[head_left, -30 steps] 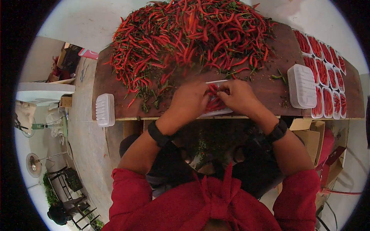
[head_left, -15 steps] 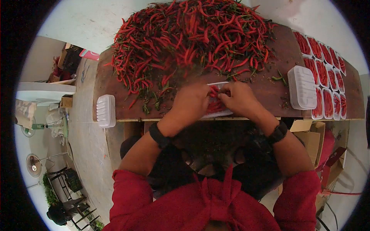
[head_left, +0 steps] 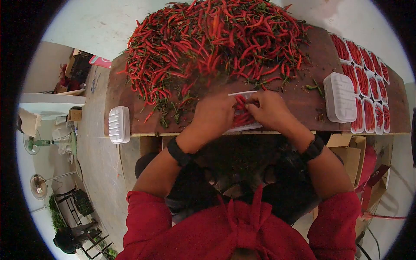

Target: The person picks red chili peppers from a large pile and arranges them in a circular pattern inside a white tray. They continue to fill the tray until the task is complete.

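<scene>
A white tray (head_left: 249, 127) with red chilies (head_left: 242, 118) in it lies at the table's near edge, between my hands. My left hand (head_left: 214, 113) is at the tray's left side; its fingers are blurred and partly hidden. At the tray's right side, my right hand (head_left: 266, 108) has its thumb and fingers pinched on a red chili over the tray. Beyond both hands rises a large heap of red chilies (head_left: 208, 39) with green stems.
Stacked white trays (head_left: 340, 98) stand at the right, and more (head_left: 119, 125) at the left corner of the brown table (head_left: 143, 123). Filled chili trays (head_left: 368, 115) sit in rows at the far right. Cardboard boxes (head_left: 346, 158) are below the table. Fans stand at the left.
My hands have shifted only slightly over the tray. At the far left, the hanging cloth near the fan has changed shape.
</scene>
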{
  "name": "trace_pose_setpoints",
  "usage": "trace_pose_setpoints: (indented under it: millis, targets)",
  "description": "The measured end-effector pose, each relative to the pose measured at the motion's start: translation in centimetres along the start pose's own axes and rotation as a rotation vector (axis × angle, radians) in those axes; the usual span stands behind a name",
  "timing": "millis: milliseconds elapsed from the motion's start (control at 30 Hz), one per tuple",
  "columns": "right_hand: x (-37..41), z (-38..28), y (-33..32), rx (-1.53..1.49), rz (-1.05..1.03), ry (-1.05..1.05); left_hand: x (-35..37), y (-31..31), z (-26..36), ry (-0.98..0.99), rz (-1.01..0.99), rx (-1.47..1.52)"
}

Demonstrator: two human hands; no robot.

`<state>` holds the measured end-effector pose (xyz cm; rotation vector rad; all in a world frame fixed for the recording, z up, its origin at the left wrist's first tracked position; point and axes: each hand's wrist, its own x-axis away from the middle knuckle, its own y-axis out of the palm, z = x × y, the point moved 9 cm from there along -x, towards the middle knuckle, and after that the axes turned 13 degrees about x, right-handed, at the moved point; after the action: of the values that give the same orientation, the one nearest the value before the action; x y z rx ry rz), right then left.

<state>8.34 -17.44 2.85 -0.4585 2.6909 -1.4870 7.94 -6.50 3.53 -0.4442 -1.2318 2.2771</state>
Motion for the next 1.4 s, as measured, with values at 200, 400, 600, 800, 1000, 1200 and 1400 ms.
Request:
trace_pose_setpoints:
  millis: [200,400,600,800,1000,1200,1400]
  targets:
    - [-0.1,0.4,0.2,0.005,0.003,0.015,0.0,-1.6,0.8,0.071,0.074,0.027]
    - [0.0,0.3,0.0,-0.032,-0.008,0.022,0.0,-1.0,0.9,0.142,0.054,0.086]
    - [0.2,-0.8,-0.5,-0.05,0.011,-0.053,-0.1,-0.7,1.2,0.146,0.005,0.08]
    - [0.4,-1.1,-0.5,-0.021,-0.018,-0.053,0.2,-0.3,0.7,0.119,-0.008,0.062]
    - [0.5,-1.2,-0.8,-0.061,-0.032,-0.05,0.0,-1.3,0.1,0.04,-0.04,0.077]
    - [0.5,-0.7,-0.1,-0.011,-0.032,-0.055,0.2,0.1,0.3,0.056,-0.127,0.067]
    - [0.6,-0.7,0.1,0.043,0.002,-0.073,0.3,0.5,0.4,0.045,-0.16,0.038]
